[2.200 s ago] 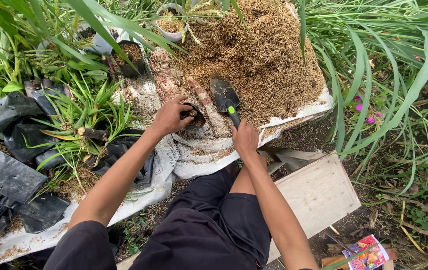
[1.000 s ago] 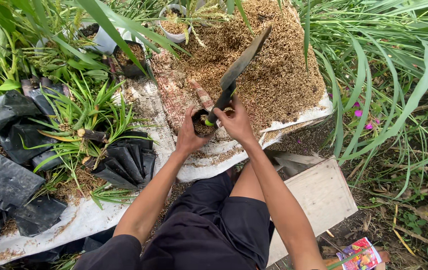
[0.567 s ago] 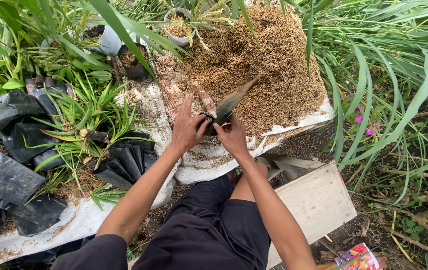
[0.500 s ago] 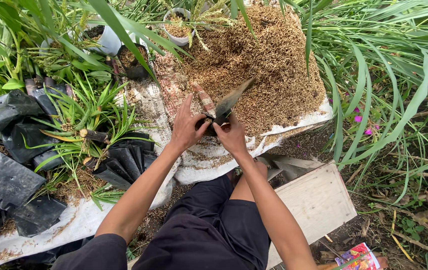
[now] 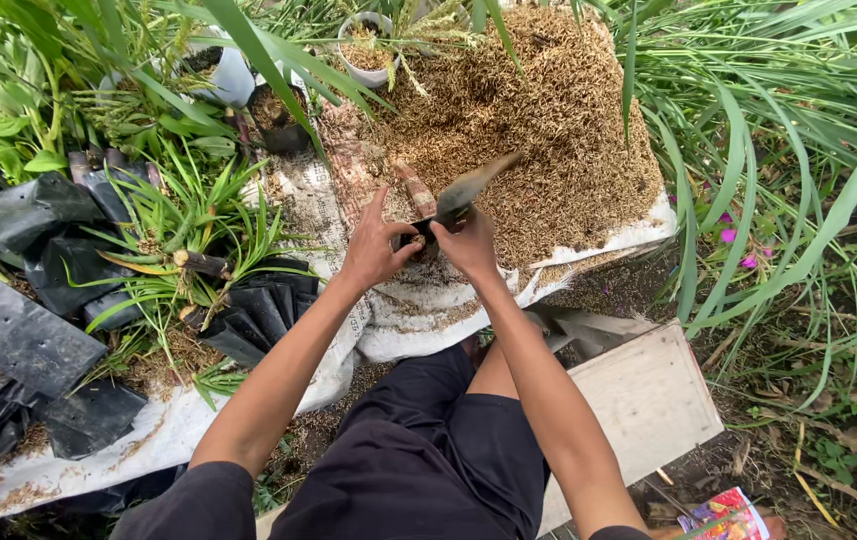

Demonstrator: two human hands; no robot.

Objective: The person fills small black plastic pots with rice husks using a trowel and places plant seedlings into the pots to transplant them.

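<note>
holding: small black plastic grow bag [image 5: 416, 238], pinched at its rim between the two hands, low over the white woven sheet [image 5: 408, 320]
right hand [image 5: 470, 243]: closed around the handle of a dark metal garden trowel [image 5: 466, 187]; the handle is mostly hidden inside the fist
trowel: blade tilted up and away toward the right, its tip over the heap, its lower end right at the bag's mouth
left hand [image 5: 373, 250]: thumb and curled fingers grip the near side of the bag's rim, index finger stretched out straight toward the heap
bag contents: cannot tell, the opening is hidden by fingers and trowel
heap: broad mound of brown rice husk [image 5: 528, 130] lying on the sheet just beyond the hands
left of the hands: bundle of green strap-leaved seedlings [image 5: 188, 235] lying on the sheet, with a fan of folded black plastic bags [image 5: 253, 320] beside it
far left: more crumpled black plastic bags [image 5: 18, 340] spread on the sheet
far edge: white round pot [image 5: 363, 45] and a filled black bag [image 5: 273, 110], both among green leaves
near right: pale wooden board [image 5: 638, 400] beside the person's leg
bottom right: colourful printed packet [image 5: 738, 512] on the ground
</note>
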